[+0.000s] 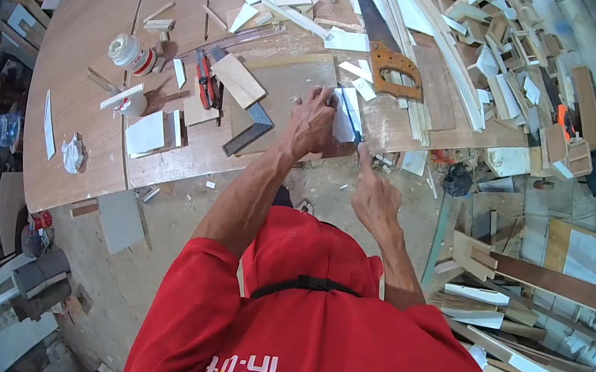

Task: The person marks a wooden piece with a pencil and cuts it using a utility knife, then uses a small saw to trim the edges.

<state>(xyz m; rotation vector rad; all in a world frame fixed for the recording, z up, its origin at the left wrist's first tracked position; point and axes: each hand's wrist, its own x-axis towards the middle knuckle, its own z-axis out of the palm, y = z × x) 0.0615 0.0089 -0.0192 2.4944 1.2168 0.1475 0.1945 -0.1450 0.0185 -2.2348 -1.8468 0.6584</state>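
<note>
My left hand [312,120] is at the table's front edge, fingers bent and pressing beside and onto a small white board piece [343,119]. A thin blue tool [353,114], narrow like a small saw, lies across that board. My right hand [376,197] is at the tool's near end, just off the table edge, index finger stretched along it and the other fingers curled; the grip itself is partly hidden. Left of my left hand lie a try square [249,130], a wood block [237,80] and a red-handled tool [206,81]. Under them is a flat brown board [284,75].
A handsaw [398,73] with a wooden handle lies at the upper right among long white strips [444,49]. An open jar [130,52] and a white container [131,100] stand at left. Offcuts are heaped [504,63] at far right; boards [555,285] lean below.
</note>
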